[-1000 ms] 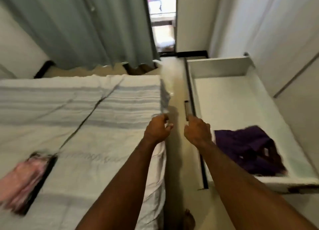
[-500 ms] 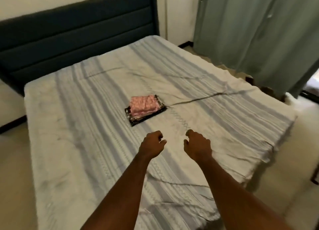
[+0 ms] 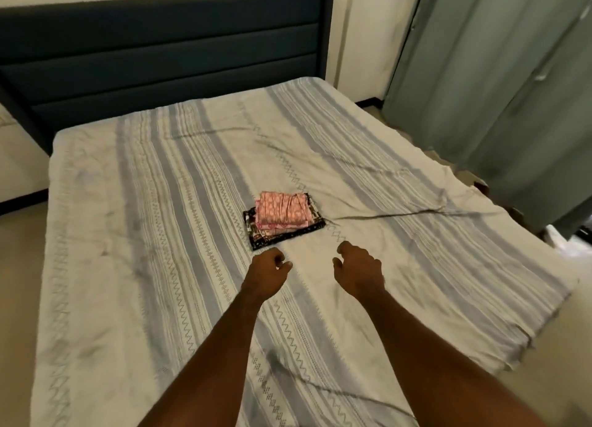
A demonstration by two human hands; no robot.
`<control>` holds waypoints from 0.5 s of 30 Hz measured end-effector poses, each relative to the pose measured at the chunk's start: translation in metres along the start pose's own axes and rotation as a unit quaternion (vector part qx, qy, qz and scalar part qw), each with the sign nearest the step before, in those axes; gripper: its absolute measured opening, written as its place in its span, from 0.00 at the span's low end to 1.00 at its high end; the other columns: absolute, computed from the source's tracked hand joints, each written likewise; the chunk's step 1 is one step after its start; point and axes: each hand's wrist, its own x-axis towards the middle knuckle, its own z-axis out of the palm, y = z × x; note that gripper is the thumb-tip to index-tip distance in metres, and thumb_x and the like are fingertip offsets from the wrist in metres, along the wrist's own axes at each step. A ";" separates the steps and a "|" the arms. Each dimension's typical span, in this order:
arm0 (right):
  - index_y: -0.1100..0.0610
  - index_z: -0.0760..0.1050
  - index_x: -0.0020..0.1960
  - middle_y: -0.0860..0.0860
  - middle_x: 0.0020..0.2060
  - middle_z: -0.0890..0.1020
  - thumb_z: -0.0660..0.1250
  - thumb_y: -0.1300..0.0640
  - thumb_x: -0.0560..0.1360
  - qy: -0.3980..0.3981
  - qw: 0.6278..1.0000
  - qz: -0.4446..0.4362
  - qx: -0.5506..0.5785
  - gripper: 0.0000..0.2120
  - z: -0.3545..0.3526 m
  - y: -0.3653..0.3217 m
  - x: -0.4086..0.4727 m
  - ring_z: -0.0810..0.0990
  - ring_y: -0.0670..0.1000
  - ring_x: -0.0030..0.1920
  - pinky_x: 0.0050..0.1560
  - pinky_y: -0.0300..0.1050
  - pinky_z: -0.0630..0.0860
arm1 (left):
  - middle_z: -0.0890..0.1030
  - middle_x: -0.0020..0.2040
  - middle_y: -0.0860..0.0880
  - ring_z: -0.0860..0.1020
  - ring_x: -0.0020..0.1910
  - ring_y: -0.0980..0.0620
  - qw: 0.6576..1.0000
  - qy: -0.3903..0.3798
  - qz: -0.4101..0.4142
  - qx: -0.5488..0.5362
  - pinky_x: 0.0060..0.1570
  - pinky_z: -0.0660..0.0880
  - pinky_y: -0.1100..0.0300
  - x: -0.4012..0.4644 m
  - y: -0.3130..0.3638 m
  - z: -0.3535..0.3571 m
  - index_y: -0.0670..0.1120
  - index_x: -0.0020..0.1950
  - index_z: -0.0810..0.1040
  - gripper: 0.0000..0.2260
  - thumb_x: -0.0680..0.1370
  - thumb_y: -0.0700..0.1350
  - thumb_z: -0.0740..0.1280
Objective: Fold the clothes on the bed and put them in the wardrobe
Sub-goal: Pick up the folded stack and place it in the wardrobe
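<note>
Above bed (image 3: 153, 234), left hand (image 3: 267, 271) – right hand (image 3: 358, 272), loosely curled, empty

No words, numbers, labels or signs can be read anywhere here. The pink cloth (image 3: 283, 211) just past the hands has little white shapes on it, but they are a pattern, not letters. The dark cloth (image 3: 282, 234) under it has pale marks too blurry to make out.
</note>
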 end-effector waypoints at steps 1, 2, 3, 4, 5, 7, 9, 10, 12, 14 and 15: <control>0.51 0.70 0.67 0.51 0.61 0.79 0.60 0.48 0.82 -0.001 1.000 0.003 -0.001 0.15 0.002 0.006 0.014 0.78 0.56 0.62 0.62 0.55 0.71 | 0.81 0.51 0.46 0.78 0.51 0.48 1.000 0.000 -0.012 -0.009 0.52 0.72 0.59 0.012 -0.002 0.002 0.40 0.57 0.79 0.12 0.80 0.47 0.70; 0.51 0.70 0.67 0.51 0.61 0.80 0.60 0.48 0.82 -0.003 1.000 0.004 -0.003 0.15 0.006 0.012 0.032 0.78 0.55 0.62 0.62 0.55 0.71 | 0.80 0.50 0.47 0.78 0.51 0.48 1.000 0.001 -0.023 -0.016 0.52 0.72 0.59 0.028 -0.004 0.005 0.40 0.57 0.79 0.11 0.80 0.47 0.70; 0.51 0.70 0.67 0.51 0.61 0.80 0.60 0.47 0.82 -0.002 1.000 0.003 -0.003 0.15 0.011 0.018 0.049 0.78 0.55 0.62 0.62 0.55 0.72 | 0.79 0.49 0.47 0.78 0.51 0.48 0.999 0.005 -0.031 -0.021 0.51 0.72 0.60 0.042 -0.008 0.008 0.40 0.57 0.79 0.11 0.80 0.46 0.71; 0.51 0.70 0.66 0.51 0.61 0.80 0.60 0.47 0.82 -0.002 1.000 0.003 -0.003 0.15 0.016 0.024 0.067 0.78 0.56 0.62 0.62 0.55 0.72 | 0.79 0.48 0.47 0.78 0.50 0.48 0.999 0.010 -0.038 -0.023 0.51 0.71 0.60 0.058 -0.014 0.014 0.40 0.56 0.79 0.11 0.79 0.46 0.71; 0.51 0.71 0.66 0.50 0.61 0.80 0.60 0.47 0.82 -0.005 1.000 0.005 0.001 0.15 0.024 0.032 0.088 0.78 0.56 0.62 0.62 0.55 0.72 | 0.79 0.48 0.47 0.78 0.50 0.48 0.998 0.013 -0.051 -0.026 0.50 0.70 0.60 0.076 -0.023 0.024 0.40 0.56 0.79 0.11 0.79 0.46 0.71; 0.51 0.71 0.65 0.50 0.60 0.80 0.60 0.45 0.82 -0.014 1.000 0.002 0.010 0.16 0.044 0.040 0.127 0.77 0.55 0.62 0.62 0.55 0.72 | 0.79 0.48 0.46 0.78 0.50 0.48 0.995 0.019 -0.093 -0.034 0.49 0.69 0.61 0.104 -0.041 0.038 0.40 0.55 0.79 0.11 0.79 0.47 0.72; 0.51 0.72 0.66 0.49 0.61 0.80 0.61 0.40 0.80 -0.035 0.999 0.004 0.030 0.19 0.061 0.047 0.159 0.77 0.55 0.63 0.63 0.56 0.72 | 0.80 0.50 0.45 0.78 0.52 0.46 0.988 0.041 -0.136 -0.052 0.51 0.70 0.58 0.127 -0.060 0.051 0.41 0.54 0.78 0.12 0.79 0.49 0.72; 0.51 0.72 0.66 0.49 0.62 0.80 0.62 0.37 0.79 -0.051 0.998 0.009 0.047 0.23 0.074 0.051 0.183 0.77 0.55 0.64 0.64 0.56 0.72 | 0.80 0.53 0.44 0.78 0.54 0.45 0.983 0.058 -0.162 -0.066 0.53 0.72 0.57 0.145 -0.072 0.060 0.40 0.56 0.78 0.15 0.78 0.50 0.73; 0.52 0.73 0.67 0.51 0.64 0.79 0.64 0.31 0.75 -0.063 0.993 0.034 0.090 0.30 0.091 0.060 0.218 0.77 0.56 0.64 0.64 0.55 0.73 | 0.78 0.57 0.47 0.77 0.60 0.44 0.968 0.071 -0.221 -0.093 0.57 0.72 0.56 0.170 -0.090 0.070 0.41 0.61 0.77 0.22 0.77 0.57 0.72; 0.55 0.72 0.68 0.55 0.66 0.78 0.64 0.28 0.74 -0.082 0.988 0.051 0.122 0.36 0.106 0.067 0.253 0.76 0.59 0.65 0.63 0.52 0.73 | 0.77 0.56 0.48 0.76 0.60 0.43 0.950 0.075 -0.281 -0.113 0.55 0.72 0.56 0.197 -0.111 0.076 0.41 0.61 0.77 0.30 0.74 0.67 0.69; 0.57 0.72 0.69 0.57 0.66 0.78 0.63 0.28 0.74 -0.093 0.985 0.057 0.136 0.38 0.115 0.071 0.278 0.75 0.60 0.66 0.61 0.51 0.72 | 0.79 0.55 0.46 0.78 0.58 0.42 0.942 0.079 -0.302 -0.123 0.53 0.73 0.55 0.215 -0.125 0.080 0.41 0.58 0.77 0.34 0.72 0.71 0.66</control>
